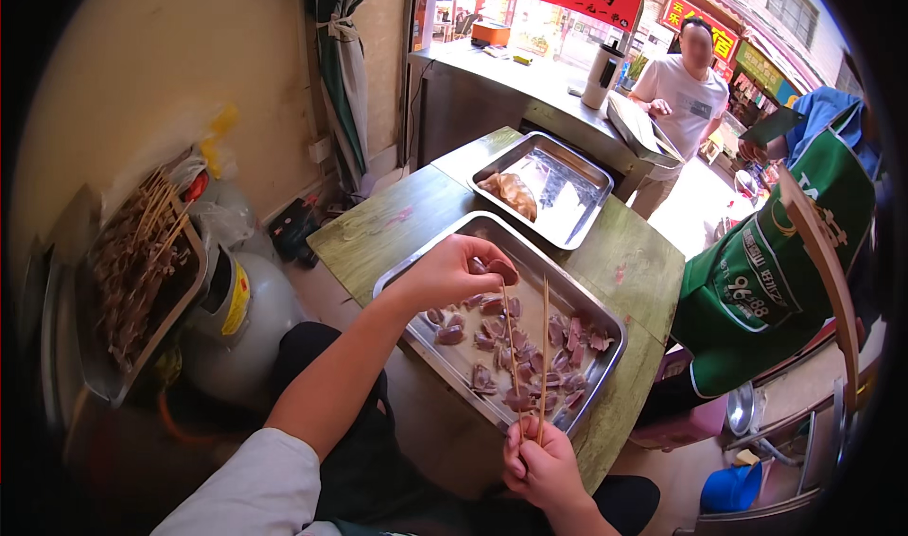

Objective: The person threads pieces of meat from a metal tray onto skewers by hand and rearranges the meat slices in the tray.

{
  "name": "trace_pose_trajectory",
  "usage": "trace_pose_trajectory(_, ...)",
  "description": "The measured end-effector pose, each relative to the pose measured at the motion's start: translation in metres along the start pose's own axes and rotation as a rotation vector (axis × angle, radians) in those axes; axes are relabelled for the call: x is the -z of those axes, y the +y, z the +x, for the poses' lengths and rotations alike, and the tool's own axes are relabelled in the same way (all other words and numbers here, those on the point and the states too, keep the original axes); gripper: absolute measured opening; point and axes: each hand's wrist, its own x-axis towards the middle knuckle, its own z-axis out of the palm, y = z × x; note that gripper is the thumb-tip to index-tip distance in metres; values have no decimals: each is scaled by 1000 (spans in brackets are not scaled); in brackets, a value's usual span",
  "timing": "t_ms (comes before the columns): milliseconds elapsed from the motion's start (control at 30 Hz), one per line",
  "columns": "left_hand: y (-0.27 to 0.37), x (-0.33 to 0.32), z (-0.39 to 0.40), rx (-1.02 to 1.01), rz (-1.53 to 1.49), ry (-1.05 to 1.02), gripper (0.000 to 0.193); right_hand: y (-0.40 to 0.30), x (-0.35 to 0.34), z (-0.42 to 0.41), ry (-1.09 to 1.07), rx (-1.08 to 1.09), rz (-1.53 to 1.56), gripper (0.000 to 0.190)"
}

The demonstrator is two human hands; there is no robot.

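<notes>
My left hand (454, 270) pinches a dark piece of meat (502, 272), which looks like gizzard, at the upper tip of a bamboo skewer (509, 337). The fingers partly cover what else they hold. Low in the view, my right hand (543, 461) grips that skewer and a second bare one (545, 352) by their lower ends. One meat piece (520, 398) sits on the first skewer just above my right fingers. Beneath both hands lies a steel tray (610, 355) with several cut pieces of meat (489, 337) spread over its bottom.
Behind, another steel tray (592, 213) holds a brown lump (509, 194). Both trays stand on a green wooden table (369, 231). At left, a tray of loaded skewers (135, 274) is beside a gas cylinder (245, 323). A person in a green apron (766, 274) stands at right, holding a cleaver (772, 125).
</notes>
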Motion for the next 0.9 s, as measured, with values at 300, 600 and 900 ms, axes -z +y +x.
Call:
trace_pose_trajectory(300, 3, 2, 0, 34, -256, -40, 19, -2, 0, 2, 35, 16, 24, 13)
trace_pose_trajectory(600, 11, 4, -5, 17, -246, 18, 20, -1, -1, 3, 50, 37, 21, 14)
trace_pose_trajectory(900, 1, 0, 1, -8, -286, -5, 23, -1, -3, 3, 59, 54, 5, 16)
